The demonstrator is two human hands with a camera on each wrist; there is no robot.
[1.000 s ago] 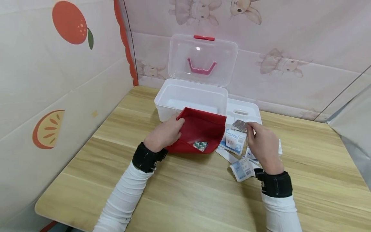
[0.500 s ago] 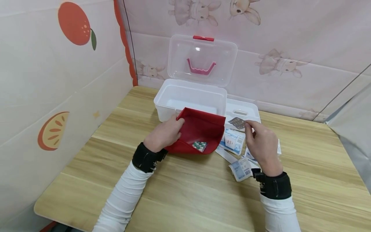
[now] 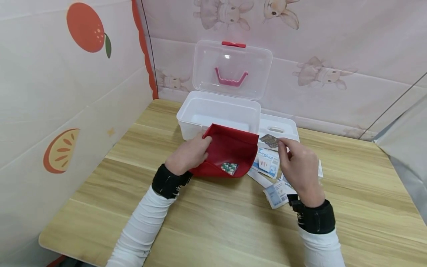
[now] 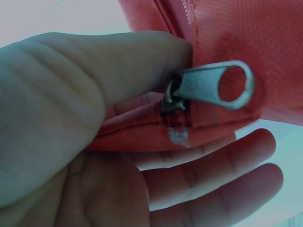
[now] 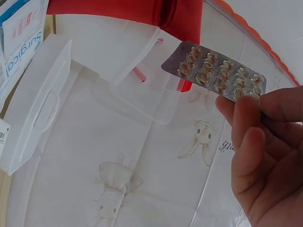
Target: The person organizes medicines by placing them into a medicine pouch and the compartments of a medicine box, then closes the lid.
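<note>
My left hand (image 3: 188, 155) grips the edge of a red zip pouch (image 3: 230, 144), beside the metal zipper pull (image 4: 213, 85) that the left wrist view shows close up. The pouch gapes, and a blister pack of green-and-white capsules (image 3: 229, 168) lies in it. Right of the pouch, my right hand (image 3: 300, 167) pinches one end of a silver blister pack (image 3: 269, 141) between thumb and fingers. Its rows of clear bubbles hold brownish pills, seen in the right wrist view (image 5: 220, 71). That blister pack is held in the air, apart from the pouch.
Behind the pouch stands a clear plastic box (image 3: 190, 111), its lid (image 3: 253, 70) raised. A white tray (image 3: 290, 128) sits to its right. Beneath my right hand lie a "Surgical" packet (image 3: 271, 168) and a small white-and-blue packet (image 3: 277, 194). Patterned fabric walls close off the back and left.
My right hand has moved slightly left with the silver blister pack, bringing it nearer the red pouch. The blister pack has turned to show more of its face. My left hand keeps its hold.
</note>
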